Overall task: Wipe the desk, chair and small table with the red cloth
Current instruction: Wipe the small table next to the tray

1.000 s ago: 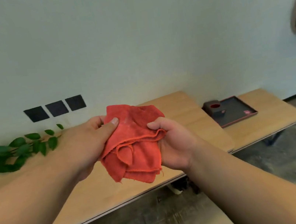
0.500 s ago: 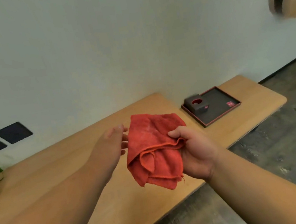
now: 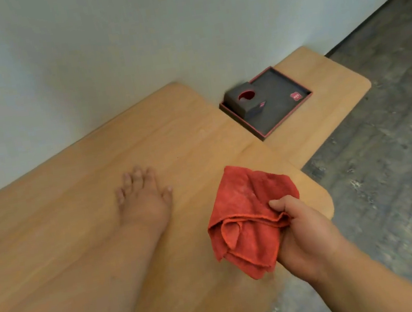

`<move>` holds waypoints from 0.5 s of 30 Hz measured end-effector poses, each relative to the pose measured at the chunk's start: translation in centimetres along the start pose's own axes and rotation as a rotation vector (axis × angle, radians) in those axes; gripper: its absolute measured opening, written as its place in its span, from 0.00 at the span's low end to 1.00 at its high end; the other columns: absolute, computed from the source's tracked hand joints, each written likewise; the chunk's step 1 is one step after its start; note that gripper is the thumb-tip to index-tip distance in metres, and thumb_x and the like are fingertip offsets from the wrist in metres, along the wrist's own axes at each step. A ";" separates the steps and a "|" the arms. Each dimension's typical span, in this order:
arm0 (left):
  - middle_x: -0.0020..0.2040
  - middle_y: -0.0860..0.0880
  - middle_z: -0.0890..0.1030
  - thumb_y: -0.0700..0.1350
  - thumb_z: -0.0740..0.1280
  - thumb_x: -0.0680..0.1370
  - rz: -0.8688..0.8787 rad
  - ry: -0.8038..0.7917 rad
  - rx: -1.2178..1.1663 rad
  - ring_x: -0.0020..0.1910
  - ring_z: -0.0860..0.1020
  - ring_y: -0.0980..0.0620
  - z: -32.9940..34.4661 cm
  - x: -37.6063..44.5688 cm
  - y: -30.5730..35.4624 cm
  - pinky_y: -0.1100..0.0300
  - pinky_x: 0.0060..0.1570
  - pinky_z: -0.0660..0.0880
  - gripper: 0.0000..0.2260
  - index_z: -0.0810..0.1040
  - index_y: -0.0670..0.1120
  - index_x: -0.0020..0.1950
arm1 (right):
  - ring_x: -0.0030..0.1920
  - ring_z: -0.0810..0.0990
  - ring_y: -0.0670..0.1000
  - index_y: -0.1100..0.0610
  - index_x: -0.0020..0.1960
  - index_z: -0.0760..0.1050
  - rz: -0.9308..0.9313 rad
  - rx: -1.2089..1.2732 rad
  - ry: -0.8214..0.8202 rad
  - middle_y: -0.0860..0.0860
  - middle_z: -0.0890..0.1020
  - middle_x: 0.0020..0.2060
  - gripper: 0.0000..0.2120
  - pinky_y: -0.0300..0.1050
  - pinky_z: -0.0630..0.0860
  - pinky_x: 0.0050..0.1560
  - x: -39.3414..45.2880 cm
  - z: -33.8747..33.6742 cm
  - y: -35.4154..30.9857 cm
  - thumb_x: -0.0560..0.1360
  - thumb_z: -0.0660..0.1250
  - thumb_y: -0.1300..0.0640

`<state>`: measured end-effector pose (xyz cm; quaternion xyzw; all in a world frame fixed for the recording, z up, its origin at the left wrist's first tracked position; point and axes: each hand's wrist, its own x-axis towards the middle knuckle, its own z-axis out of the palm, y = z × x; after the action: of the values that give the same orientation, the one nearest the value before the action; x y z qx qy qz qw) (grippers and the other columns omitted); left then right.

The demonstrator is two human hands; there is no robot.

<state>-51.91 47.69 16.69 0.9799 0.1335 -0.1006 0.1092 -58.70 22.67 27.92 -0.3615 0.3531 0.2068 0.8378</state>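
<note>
Your right hand grips the crumpled red cloth just above the long light-wood desk, near its right end; your left hand lies open on that desk. Wiping seems not started; next, press the cloth flat on the desk.

Soft, even indoor light with no glare. The left hand looks smeared by motion blur, the dark tray slightly soft. Straight edges bend toward the frame's borders; shadows are faint.
</note>
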 end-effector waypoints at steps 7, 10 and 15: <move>0.82 0.47 0.49 0.68 0.48 0.75 -0.116 0.086 0.033 0.79 0.46 0.45 1.6 1.2 0.1 0.40 0.75 0.44 0.35 0.51 0.56 0.80 | 0.53 0.82 0.51 0.36 0.64 0.74 -0.927 -0.892 0.124 0.45 0.83 0.55 0.21 0.58 0.80 0.54 6.6 -0.6 -3.9 0.74 0.62 0.53; 0.82 0.48 0.49 0.68 0.47 0.75 -0.112 0.066 0.042 0.79 0.46 0.45 1.4 1.4 0.3 0.40 0.75 0.44 0.35 0.50 0.56 0.80 | 0.76 0.63 0.53 0.39 0.73 0.66 -1.142 -1.439 -0.112 0.50 0.65 0.76 0.31 0.52 0.61 0.74 10.0 -1.1 -4.8 0.72 0.61 0.59; 0.82 0.48 0.48 0.69 0.43 0.73 -0.127 0.059 0.057 0.79 0.45 0.45 1.4 1.5 0.3 0.40 0.75 0.45 0.36 0.49 0.56 0.80 | 0.79 0.39 0.52 0.35 0.73 0.63 -0.749 -2.075 -0.235 0.46 0.47 0.79 0.33 0.60 0.41 0.77 13.1 -3.6 -4.1 0.70 0.61 0.29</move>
<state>-50.71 47.45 15.02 0.9747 0.1956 -0.0820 0.0704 -49.08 18.50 18.30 -0.9497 -0.2045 0.1688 0.1665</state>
